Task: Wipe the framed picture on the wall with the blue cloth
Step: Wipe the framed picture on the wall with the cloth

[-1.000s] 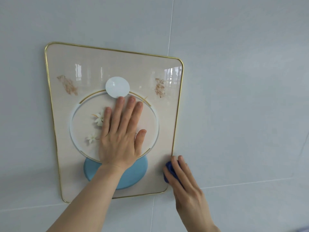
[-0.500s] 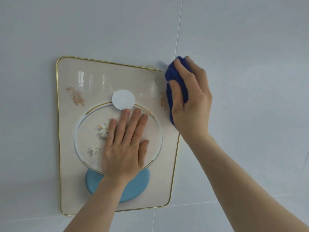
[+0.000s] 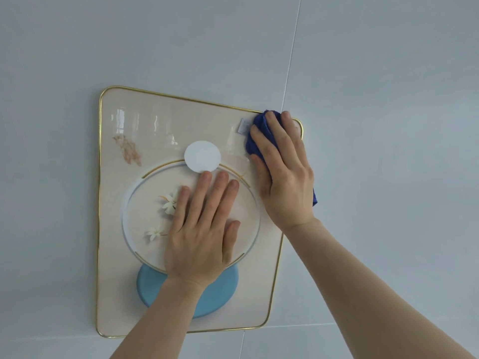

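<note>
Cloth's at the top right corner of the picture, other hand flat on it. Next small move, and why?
Probably sweep the right hand and blue cloth leftward along the top of the framed picture. The cloth sits at the upper right corner, the glossy area to its left lies open, and the left hand braces the centre.

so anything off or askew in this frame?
Little stands out. The framed picture looks trapezoidal, probably from the wide-angle view. The left hand lies flat on its glass, and the right hand presses the blue cloth near the top right corner. No damage visible.
</note>
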Demonstrator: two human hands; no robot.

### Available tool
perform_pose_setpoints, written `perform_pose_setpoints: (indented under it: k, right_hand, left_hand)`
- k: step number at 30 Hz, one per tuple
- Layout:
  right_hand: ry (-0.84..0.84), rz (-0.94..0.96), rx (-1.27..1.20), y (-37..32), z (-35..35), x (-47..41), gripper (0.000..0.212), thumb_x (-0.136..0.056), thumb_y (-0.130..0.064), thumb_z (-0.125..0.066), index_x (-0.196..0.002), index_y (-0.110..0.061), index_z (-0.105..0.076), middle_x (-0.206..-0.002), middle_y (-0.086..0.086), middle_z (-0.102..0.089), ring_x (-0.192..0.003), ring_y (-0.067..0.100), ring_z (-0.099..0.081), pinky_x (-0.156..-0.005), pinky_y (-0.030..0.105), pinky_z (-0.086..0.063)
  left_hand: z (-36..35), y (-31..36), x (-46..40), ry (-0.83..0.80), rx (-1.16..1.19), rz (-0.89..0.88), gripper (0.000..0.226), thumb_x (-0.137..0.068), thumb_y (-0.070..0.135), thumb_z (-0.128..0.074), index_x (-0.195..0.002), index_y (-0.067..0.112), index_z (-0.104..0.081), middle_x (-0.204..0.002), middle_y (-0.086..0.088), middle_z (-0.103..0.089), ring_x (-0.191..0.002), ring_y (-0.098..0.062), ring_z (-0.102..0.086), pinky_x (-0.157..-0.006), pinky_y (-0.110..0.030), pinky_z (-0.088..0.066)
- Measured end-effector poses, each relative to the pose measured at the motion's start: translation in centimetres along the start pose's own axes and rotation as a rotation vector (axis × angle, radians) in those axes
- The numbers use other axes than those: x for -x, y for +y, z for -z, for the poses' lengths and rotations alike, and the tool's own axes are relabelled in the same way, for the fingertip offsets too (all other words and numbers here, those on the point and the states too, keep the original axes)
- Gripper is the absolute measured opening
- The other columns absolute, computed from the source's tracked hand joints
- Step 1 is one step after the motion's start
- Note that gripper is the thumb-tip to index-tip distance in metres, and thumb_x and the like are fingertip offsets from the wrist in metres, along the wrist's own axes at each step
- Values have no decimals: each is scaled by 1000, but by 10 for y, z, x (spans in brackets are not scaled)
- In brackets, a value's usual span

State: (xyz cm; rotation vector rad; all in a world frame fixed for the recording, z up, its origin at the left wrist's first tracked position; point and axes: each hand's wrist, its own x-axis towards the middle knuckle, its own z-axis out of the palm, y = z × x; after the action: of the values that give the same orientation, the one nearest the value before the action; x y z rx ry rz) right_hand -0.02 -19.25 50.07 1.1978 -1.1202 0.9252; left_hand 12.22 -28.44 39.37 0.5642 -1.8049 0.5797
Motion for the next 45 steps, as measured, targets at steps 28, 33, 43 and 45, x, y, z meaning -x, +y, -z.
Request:
perform_pose_setpoints:
  k: [28, 33, 43, 45]
  right_hand:
    - [-477, 71, 125, 7, 98, 146, 52, -81, 16, -70, -123, -14, -75, -145, -1, -66, -139, 28, -60, -96, 29, -61]
    - [-668, -130, 85, -20, 120, 153, 41, -67, 5, -89, -95, -22, -78, -125, -9, -72, -123, 21, -68, -69, 24, -64]
    - [-369, -1125, -602, -52, 146, 60, 33, -101, -9, -61, -95, -36, -78, -93, -25, -76, -88, -16, -67, -85, 15, -51]
    - [-308, -1230, -718, -65, 142, 39, 36, -102, -13, -61, -87, -42, -76, -85, -31, -75, -92, -12, -69, -82, 23, -52]
  left_hand:
    - [37, 1, -2, -164, 102, 1, 62, -105, 42, -28, -162, 19, -19, -172, 0, -15, -160, -22, -8, -128, -52, -20]
    - [57, 7, -7, -276, 109, 55, 65, -104, 48, -24, -163, 21, -18, -173, 3, -11, -161, -18, -2, -129, -45, -17]
    - [118, -6, -1, -318, 148, 44, 61, -104, 50, -30, -160, 25, -28, -170, 5, -23, -159, -16, -13, -130, -44, -13]
    - [128, -23, 2, -271, 154, 81, 61, -104, 49, -31, -159, 22, -30, -169, 4, -28, -159, -18, -17, -129, -45, -14]
